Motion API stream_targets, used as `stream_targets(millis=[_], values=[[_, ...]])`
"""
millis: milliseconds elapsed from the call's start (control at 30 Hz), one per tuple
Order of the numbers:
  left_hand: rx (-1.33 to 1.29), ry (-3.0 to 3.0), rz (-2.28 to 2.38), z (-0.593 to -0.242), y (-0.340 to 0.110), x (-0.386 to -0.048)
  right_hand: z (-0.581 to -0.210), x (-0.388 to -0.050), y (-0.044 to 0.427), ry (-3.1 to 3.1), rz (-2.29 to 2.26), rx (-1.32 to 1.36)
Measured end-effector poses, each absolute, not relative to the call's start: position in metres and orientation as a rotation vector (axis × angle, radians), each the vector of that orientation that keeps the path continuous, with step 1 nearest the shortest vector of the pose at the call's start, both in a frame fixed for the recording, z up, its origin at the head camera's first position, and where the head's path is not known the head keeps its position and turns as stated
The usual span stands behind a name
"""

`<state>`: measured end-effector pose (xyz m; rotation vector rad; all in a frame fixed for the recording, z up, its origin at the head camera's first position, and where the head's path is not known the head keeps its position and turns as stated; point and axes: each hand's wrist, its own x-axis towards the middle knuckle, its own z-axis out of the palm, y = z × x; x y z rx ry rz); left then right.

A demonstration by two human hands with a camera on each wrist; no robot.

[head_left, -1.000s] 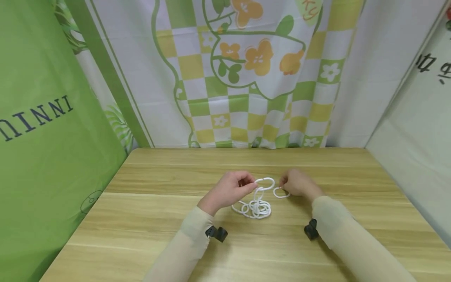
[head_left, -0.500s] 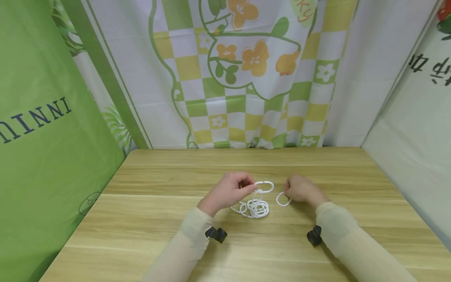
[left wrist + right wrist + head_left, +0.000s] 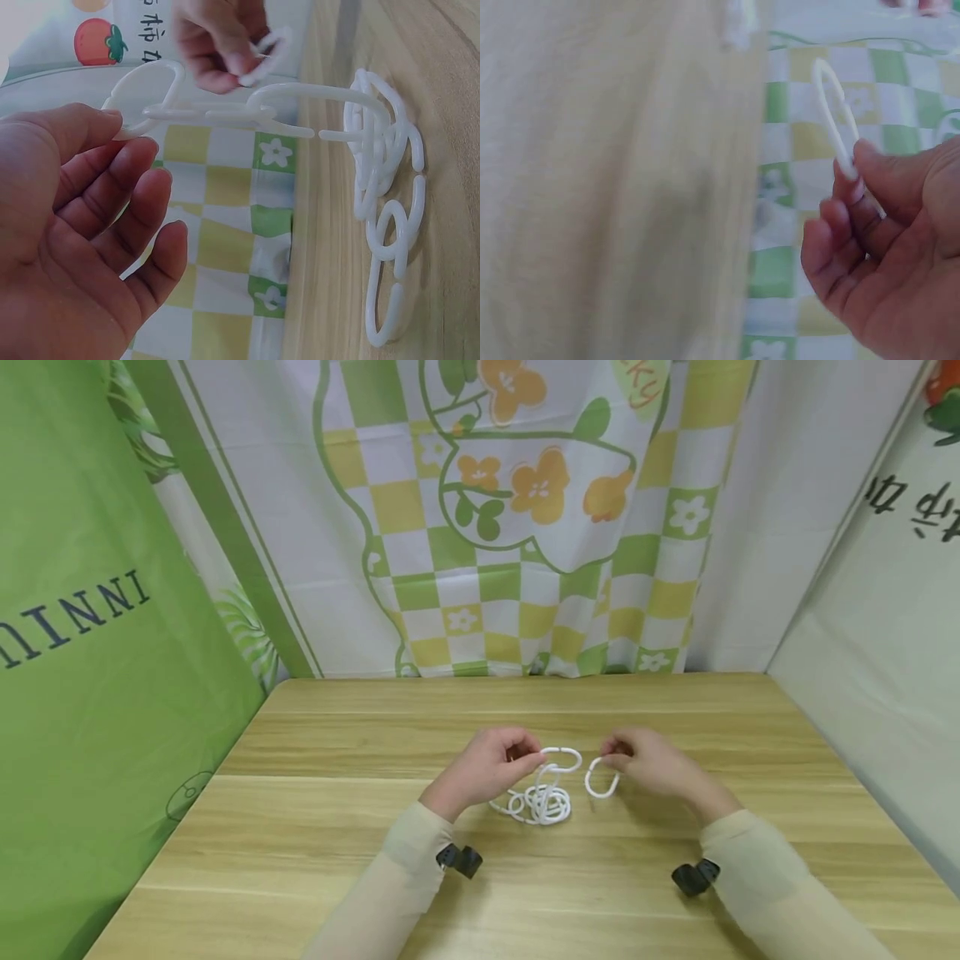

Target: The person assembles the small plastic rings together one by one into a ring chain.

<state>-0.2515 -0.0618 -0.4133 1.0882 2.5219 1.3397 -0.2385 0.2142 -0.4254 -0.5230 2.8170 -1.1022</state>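
My left hand (image 3: 491,768) pinches the end link of a white plastic chain (image 3: 549,803) between thumb and forefinger. From that link the chain runs down to a small heap on the table; in the left wrist view the raised links (image 3: 240,114) are oval, with a slit in some. To the right, my right hand (image 3: 652,764) pinches a single loose white oval link (image 3: 602,779), held above the table and apart from the chain. The right wrist view shows this loose link (image 3: 832,112) between thumb and fingertips.
Both hands are over a wooden table (image 3: 337,860). A checked, flowered curtain (image 3: 525,610) hangs behind its far edge. Green cloth (image 3: 112,735) stands at the left and white cloth (image 3: 885,693) at the right. Each wrist bears a small black camera (image 3: 696,877).
My right hand has turned and shifted slightly to the right, so the loose link hangs more upright from its fingers. The left hand keeps its hold on the chain, almost still.
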Motion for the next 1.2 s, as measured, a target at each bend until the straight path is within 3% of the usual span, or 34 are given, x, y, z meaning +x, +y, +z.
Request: stream_targets(millis=[467, 1200], values=[[1.290, 2.539, 1.266, -0.418, -0.055, -0.244, -0.374, -0.207, 0.182, 2.883, -1.194, -0.775], [1.320, 2.552, 1.205, -0.415, -0.052, -0.242, -0.380, -0.207, 0.178, 2.982, -1.172, -0.695]])
